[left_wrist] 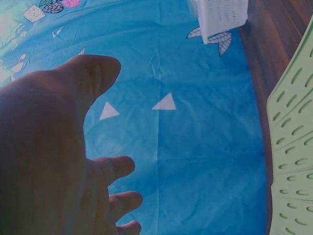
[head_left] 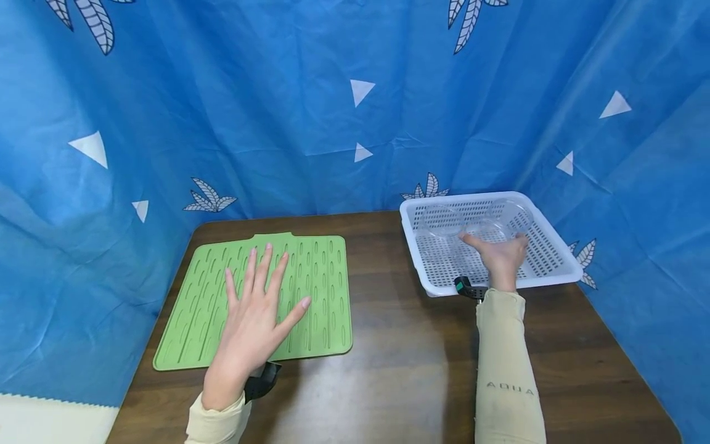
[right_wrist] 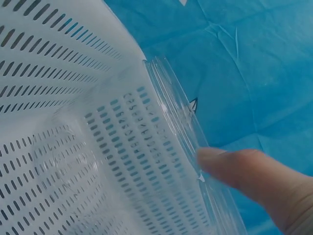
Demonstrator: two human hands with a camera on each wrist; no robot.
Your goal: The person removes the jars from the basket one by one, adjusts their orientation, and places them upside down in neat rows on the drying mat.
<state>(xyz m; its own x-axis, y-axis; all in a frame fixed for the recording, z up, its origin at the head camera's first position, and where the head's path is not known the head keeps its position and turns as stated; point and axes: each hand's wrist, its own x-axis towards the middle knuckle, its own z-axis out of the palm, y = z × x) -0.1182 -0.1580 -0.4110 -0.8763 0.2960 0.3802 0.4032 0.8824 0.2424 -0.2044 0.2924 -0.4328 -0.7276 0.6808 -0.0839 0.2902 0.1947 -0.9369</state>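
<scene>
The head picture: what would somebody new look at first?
Probably the bright green mat on the left of the table, with the left hand spread over it. Next, the white basket at the back right, where the right hand is at see-through round pieces. Behind the table hangs a blue patterned curtain.

Basket [head_left: 460,198]: near rim partly behind the right hand [head_left: 501,256]; basket cropped by the frame in both wrist views. Clear plastic pieces [right_wrist: 181,117] blend into the basket's slots, can't get a count. Right hand's fingers mostly hidden over the basket; right wrist view gets one digit only, rest cropped, grip unreadable. Left of the basket, left hand [head_left: 252,317] covers part of the green mat [head_left: 327,296]; can't tell if they touch. Smear beside the basket, left wrist view: too blurred to ID.
</scene>
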